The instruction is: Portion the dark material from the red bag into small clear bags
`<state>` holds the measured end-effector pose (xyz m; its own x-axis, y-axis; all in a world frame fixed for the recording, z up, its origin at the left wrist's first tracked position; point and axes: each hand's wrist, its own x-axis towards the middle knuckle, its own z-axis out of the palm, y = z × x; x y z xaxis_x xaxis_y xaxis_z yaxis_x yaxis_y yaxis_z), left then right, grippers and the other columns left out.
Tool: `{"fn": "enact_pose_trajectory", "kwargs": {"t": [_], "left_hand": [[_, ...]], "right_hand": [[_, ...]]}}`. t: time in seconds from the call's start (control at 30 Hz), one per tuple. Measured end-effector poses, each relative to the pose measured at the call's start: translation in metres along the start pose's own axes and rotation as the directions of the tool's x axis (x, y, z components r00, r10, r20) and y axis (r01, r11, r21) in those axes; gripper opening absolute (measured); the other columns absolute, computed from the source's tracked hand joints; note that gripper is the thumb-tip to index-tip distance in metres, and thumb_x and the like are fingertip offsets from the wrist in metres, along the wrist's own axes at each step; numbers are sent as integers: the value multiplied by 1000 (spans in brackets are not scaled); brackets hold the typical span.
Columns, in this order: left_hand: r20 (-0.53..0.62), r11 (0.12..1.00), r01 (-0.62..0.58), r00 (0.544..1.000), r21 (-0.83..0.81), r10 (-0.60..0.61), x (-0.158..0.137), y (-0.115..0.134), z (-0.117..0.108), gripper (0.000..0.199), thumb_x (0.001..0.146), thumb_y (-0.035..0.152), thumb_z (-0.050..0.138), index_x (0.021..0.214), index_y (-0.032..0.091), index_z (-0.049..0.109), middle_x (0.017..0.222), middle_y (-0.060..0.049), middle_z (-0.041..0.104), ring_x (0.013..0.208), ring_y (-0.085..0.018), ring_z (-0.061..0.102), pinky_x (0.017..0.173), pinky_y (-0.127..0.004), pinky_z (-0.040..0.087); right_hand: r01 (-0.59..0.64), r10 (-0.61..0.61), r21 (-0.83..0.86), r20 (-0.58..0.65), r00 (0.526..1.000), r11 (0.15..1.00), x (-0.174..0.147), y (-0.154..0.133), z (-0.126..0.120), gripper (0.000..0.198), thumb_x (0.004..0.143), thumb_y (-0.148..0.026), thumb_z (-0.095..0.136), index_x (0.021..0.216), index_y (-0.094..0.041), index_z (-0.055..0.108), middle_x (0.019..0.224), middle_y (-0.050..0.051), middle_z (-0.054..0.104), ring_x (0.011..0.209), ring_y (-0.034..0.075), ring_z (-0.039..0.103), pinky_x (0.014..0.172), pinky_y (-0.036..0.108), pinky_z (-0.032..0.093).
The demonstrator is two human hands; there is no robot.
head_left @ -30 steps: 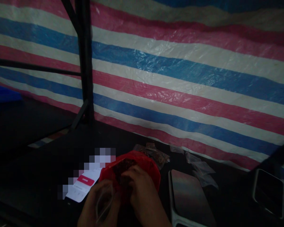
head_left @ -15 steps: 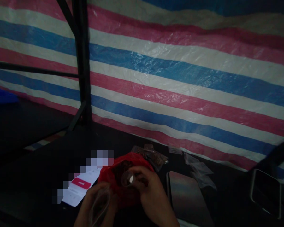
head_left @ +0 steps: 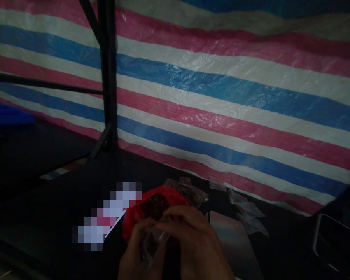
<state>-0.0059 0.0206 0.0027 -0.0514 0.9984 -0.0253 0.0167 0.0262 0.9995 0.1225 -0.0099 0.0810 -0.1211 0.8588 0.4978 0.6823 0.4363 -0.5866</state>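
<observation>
My left hand [head_left: 131, 247] is closed around a small clear plastic bag [head_left: 151, 247], its mouth spread between the fingers. Curled over the mouth of that bag is my right hand [head_left: 202, 243], closed on a small clear cup, which its fingers now mostly cover. Both hands are close together in front of a red plastic bag [head_left: 130, 223]. The red bag stands open, with dark brown loose pieces [head_left: 156, 204] inside. Dim light hides how much the small bag contains.
Filled clear packets [head_left: 194, 194] lie behind the red bag, and several flat clear bags [head_left: 247, 212] lie farther right. A flat silvery device [head_left: 233, 241] is beside my right hand. A lit phone [head_left: 105, 221] lies left, a dark-screened phone [head_left: 334, 245] right. Striped sheeting [head_left: 221, 109] hangs behind.
My right hand has moved from the red bag's opening, with the clear cup, down to the mouth of the small plastic bag. My left hand has shifted right and the hands now meet.
</observation>
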Motion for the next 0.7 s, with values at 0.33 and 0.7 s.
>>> {"fn": "enact_pose_trajectory", "kwargs": {"t": [0.33,0.7], "left_hand": [[-104,996,1,995,-89,-10,-5,-7,10,55,69,58,80,109,24,62,110,-9,75,106,-33,75,90,-46,62],[-96,982,-135,988,-134,123,-27,-12,47,77,73,48,72,142,26,46,129,-13,67,119,-34,71,96,-46,60]], "right_hand": [[-227,227,-101,-15,974,969,3,10,12,74,74,9,52,132,-30,76,146,7,68,136,29,63,116,48,50],[-519,512,207,91,854,829,-14,-1,-11,32,83,-7,59,98,-25,80,97,3,83,92,21,78,80,27,57]]}}
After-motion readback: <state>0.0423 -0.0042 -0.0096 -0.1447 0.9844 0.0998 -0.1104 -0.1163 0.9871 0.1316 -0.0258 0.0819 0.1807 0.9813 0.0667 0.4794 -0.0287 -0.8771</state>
